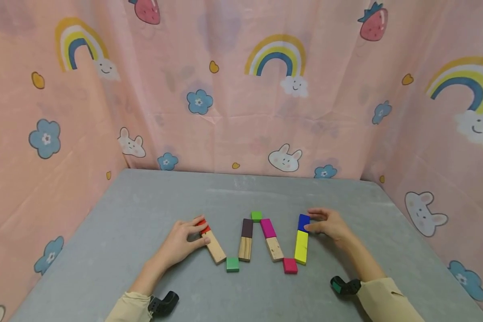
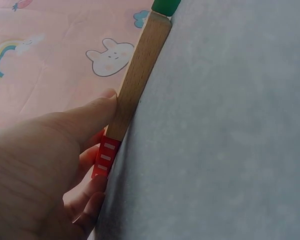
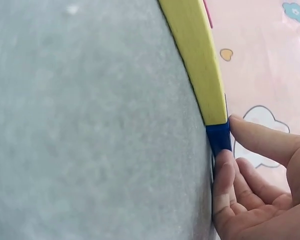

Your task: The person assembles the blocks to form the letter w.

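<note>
Small wooden blocks lie on the table in a zigzag resembling a W. At its left end, my left hand (image 1: 181, 241) holds the red block (image 2: 106, 155), fingers along its outer end and thumb against the long plain wood block (image 1: 215, 248). White marks show on the red block's side. At the right end, my right hand (image 1: 331, 226) pinches the blue block (image 1: 303, 222) between thumb and fingers. That blue block meets the end of a yellow block (image 1: 301, 247); both line up in the right wrist view, where the yellow one (image 3: 197, 60) runs upward.
Between the hands lie a green block (image 1: 232, 264), a dark brown block (image 1: 247, 228) over a striped wood one (image 1: 245, 249), a light green block (image 1: 256, 216), a magenta block (image 1: 268, 228), a plain block (image 1: 275, 249) and a red-pink block (image 1: 290, 266). A pink printed curtain (image 1: 233, 134) surrounds the grey table (image 1: 145, 201).
</note>
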Demonstrator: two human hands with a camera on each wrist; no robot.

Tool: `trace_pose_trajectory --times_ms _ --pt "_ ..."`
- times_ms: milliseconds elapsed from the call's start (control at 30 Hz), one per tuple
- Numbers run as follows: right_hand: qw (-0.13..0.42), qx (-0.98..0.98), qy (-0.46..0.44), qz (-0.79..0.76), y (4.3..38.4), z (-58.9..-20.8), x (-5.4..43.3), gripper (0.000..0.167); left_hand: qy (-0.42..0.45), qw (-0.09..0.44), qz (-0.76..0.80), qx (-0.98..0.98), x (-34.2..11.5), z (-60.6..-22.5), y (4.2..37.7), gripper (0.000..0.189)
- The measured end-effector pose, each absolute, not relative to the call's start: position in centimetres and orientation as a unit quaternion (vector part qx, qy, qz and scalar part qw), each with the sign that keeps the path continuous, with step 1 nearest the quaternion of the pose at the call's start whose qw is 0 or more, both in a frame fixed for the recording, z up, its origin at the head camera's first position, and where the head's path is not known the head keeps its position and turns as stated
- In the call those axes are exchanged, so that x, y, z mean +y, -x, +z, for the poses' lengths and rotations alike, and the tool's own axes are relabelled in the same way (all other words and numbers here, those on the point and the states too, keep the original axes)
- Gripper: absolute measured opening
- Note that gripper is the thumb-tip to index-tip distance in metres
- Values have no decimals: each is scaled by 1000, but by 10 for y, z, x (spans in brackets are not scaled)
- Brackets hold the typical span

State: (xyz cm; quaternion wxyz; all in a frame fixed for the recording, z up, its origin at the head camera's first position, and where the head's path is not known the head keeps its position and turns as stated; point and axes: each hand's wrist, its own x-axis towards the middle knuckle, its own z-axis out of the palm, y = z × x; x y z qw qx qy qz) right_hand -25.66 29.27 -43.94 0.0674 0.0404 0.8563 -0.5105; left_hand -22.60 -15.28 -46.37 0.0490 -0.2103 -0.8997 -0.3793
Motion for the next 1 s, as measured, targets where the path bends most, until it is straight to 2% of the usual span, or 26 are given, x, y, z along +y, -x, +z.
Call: trace_pose_trajectory --times_ms 400,633,833,1000 --pt "70 837 -32 -541 256 -437 285 65 204 49 -364 -907 -160 -460 228 54" --pt "6 874 -42 -485 238 -424 291 48 236 72 -294 -923 -151 -452 231 47" --pt "-33 886 -32 -462 225 -407 283 45 238 113 -284 -922 -149 -433 230 35" --pt "-110 912 -24 -394 208 -387 276 44 214 157 -253 -930 -158 -417 220 35"
